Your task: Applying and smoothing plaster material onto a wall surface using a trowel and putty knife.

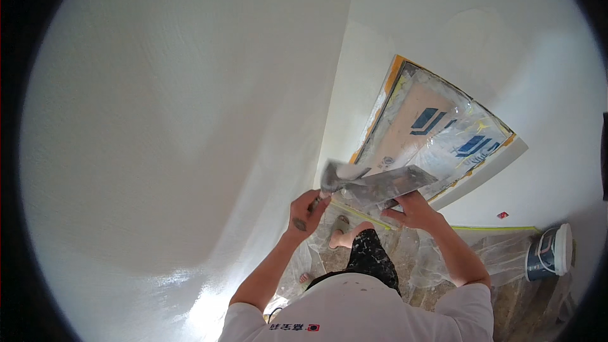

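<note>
My left hand (pixel 306 214) is closed around the handle of a putty knife (pixel 330 175), whose wide blade is partly blurred. Beside it, my right hand (pixel 419 211) grips a plastering trowel (pixel 396 185) from below. The trowel's long metal blade is smeared with grey-white residue and slants up to the right. Where the two tools meet, the knife's blade overlaps the trowel's left end; whether they touch I cannot tell. Most of the trowel's handle is hidden by my fingers and the blade.
A pale wall (pixel 158 120) rises close on the left and meets another in a corner. Ahead is a door-like panel (pixel 421 104) covered in plastic film, edged with orange tape. A lidded bucket (pixel 543 259) stands at right on plastic sheeting (pixel 494 250) over the floor.
</note>
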Demonstrator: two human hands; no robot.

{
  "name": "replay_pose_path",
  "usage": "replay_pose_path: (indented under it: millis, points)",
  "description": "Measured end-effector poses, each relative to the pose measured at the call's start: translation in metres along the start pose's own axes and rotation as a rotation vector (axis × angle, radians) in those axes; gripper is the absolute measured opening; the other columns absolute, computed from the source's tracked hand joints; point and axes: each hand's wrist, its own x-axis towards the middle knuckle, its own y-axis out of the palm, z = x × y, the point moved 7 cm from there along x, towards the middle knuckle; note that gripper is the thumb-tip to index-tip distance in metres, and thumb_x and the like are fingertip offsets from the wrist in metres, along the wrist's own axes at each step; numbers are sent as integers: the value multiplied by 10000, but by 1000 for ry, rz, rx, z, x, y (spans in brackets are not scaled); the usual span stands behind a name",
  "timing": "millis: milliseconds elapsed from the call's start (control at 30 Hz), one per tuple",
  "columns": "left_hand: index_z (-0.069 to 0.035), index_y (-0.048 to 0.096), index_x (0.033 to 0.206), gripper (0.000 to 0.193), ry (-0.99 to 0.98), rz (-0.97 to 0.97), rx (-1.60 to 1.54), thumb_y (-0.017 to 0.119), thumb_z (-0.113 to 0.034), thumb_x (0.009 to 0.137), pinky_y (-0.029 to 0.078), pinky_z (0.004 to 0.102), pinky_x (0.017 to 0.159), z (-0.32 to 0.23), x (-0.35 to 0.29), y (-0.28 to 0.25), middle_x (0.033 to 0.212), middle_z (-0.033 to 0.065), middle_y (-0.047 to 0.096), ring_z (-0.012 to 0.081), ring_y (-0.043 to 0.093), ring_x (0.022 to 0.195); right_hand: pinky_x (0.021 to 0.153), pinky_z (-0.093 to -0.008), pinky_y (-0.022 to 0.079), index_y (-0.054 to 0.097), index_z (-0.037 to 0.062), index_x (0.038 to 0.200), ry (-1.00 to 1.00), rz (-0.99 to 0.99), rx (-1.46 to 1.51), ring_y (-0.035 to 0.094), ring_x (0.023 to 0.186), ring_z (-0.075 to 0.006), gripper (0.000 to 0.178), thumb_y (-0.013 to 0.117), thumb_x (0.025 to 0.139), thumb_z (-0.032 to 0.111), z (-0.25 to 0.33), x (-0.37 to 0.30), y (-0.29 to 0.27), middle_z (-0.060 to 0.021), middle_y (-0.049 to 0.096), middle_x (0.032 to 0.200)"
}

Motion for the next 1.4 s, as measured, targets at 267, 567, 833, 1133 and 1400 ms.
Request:
replay_pose_path:
  millis: [267,567,833,1133,1400]
  points:
    - [-39,634,1057,259,309,-71,519,680,-128,818,509,364,606,18,-31,-10,833,129,637,281,627,681,887,-502,397,547,56,1159,-114,-381,-288,522,1072,-388,427,675,820,281,-32,46,-2,-186,565,1139]
    - [-31,660,1003,216,-125,-50,281,686,-168,839,470,320,592,84,-92,-4,792,139,633,239,599,641,781,-415,491,555,79,1154,120,-513,-13,618,897,-337,380,614,878,333,-104,194,-1,-159,646,960]
    - [-9,650,918,169,-200,-162,209,665,-163,851,425,306,552,98,-116,-16,676,111,587,194,532,569,809,-386,498,555,41,1188,222,-262,208,634,942,-293,451,606,884,370,-148,221,22,-163,651,1023]
    - [-10,644,900,186,-232,-132,137,666,-188,852,414,316,534,120,-122,-7,626,99,557,164,519,545,820,-356,485,469,0,1323,263,-174,226,616,911,-250,650,654,853,409,-156,229,0,-179,636,1025]
    - [-39,645,922,180,-270,-46,135,648,-202,844,452,368,598,126,-121,0,729,151,592,310,579,646,749,-300,494,498,-11,1294,328,-80,440,594,834,-159,628,679,852,396,-113,253,-123,-80,634,972]
